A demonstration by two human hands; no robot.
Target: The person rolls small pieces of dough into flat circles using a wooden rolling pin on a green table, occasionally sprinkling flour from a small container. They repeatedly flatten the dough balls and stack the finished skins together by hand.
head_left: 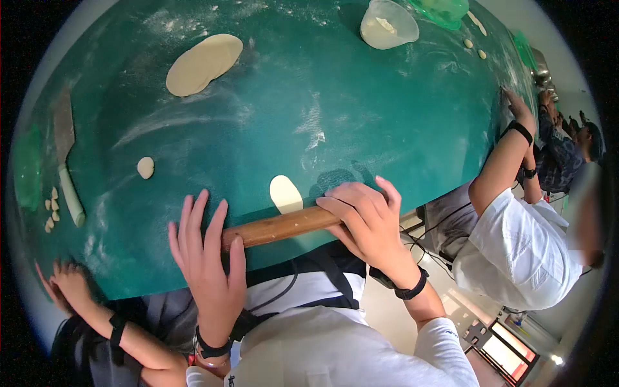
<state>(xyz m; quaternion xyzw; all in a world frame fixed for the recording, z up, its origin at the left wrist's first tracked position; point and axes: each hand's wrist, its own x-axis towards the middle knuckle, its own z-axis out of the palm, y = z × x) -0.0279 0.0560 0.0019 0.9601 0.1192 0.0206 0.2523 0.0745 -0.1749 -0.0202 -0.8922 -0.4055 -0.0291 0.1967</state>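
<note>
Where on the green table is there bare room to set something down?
Free, though floury: the middle, between dough sheets, tub and rolling pin; also between knife and lone dough lump. Crowded: the picture's left edge, by knife and dough bits, and top right.

We count one rolling pin [284, 228], one knife [65, 142], one tub [394, 37], one worktop [400, 126], one dough stack [203, 64], layers unclear, one flat dough oval [285, 192], one small dough disc [146, 168], two dough balls [468, 44], one dough strip [477, 23], roughly six dough bits [54, 205]
</note>
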